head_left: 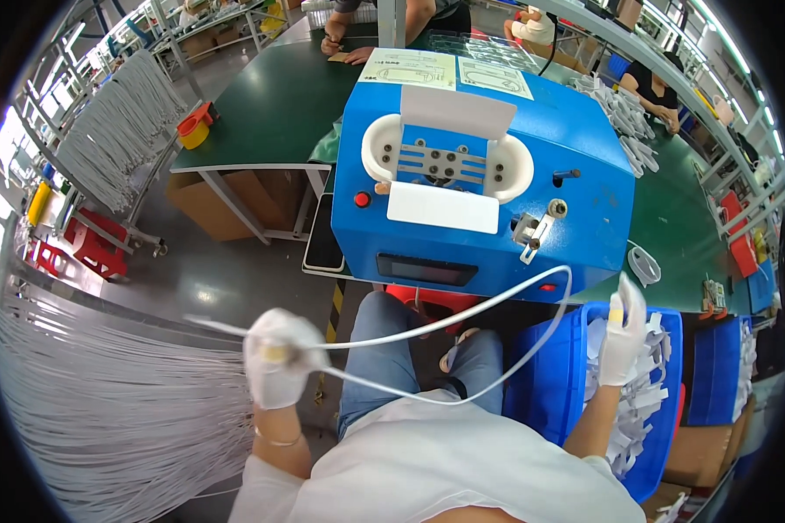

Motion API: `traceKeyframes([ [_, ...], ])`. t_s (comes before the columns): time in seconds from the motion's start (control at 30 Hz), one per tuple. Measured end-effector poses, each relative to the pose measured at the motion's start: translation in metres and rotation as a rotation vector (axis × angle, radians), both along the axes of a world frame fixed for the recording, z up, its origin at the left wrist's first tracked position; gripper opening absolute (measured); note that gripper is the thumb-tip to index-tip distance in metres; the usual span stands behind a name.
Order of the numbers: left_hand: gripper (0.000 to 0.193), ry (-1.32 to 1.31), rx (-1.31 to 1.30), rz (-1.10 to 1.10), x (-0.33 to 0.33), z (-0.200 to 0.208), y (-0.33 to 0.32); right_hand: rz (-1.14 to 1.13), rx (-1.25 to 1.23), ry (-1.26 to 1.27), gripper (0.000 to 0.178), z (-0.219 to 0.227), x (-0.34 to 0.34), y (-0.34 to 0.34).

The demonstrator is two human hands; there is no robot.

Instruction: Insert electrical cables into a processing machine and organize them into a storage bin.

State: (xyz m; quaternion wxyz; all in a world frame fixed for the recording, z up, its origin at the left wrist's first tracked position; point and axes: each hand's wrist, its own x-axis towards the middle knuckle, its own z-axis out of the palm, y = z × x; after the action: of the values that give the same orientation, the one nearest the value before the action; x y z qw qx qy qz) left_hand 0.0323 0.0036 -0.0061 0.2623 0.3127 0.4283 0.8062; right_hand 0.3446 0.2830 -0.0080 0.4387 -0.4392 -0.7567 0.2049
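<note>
Clearly, two paper sheets [407, 70] lie on top of the blue machine [576, 135], each with a line drawing and writing too small to read. One white cable [419, 332], slim, smooth and bent into a long loop, stretches from the left hand [281, 357] across the person's lap, its bend just in front of the machine's lower right corner. That gloved hand, blurred, is closed around the cable, a loose end poking out to its left. The gloved right hand [622, 336] is unclenched, fingers extended, beside the loop's bend and over one blue bin [541, 370] of white pieces, too many to count. Also uncountable are the hanging grey-white strands [122, 401] by the left arm. Two white plates [443, 207] and one red button [362, 200] show on the machine, which stands on the green tabletop [279, 105].
</note>
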Motion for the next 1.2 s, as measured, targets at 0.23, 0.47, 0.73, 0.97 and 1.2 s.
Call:
traceKeyframes([
  [0.23, 0.031, -0.147, -0.107, -0.371, 0.051, 0.050, 0.098, 0.770, -0.129, -0.172, 0.018, 0.062, -0.084, -0.064],
  [0.47, 0.019, -0.092, -0.132, -0.007, -0.030, 0.055, 0.093, 0.340, -0.243, -0.002, 0.014, 0.050, -0.028, -0.024],
  [0.73, 0.015, 0.074, -0.216, -0.033, -0.041, 0.086, 0.097, 0.322, -0.105, 0.009, 0.009, 0.053, -0.025, -0.021],
  [0.97, 0.008, 0.166, -0.249, 0.063, -0.048, 0.088, 0.112, 0.232, -0.028, 0.050, 0.004, 0.055, -0.031, -0.018],
  [1.2, 0.007, 0.315, -0.326, 0.188, -0.037, 0.086, 0.119, 0.242, -0.021, -0.001, 0.005, 0.053, -0.023, -0.006],
])
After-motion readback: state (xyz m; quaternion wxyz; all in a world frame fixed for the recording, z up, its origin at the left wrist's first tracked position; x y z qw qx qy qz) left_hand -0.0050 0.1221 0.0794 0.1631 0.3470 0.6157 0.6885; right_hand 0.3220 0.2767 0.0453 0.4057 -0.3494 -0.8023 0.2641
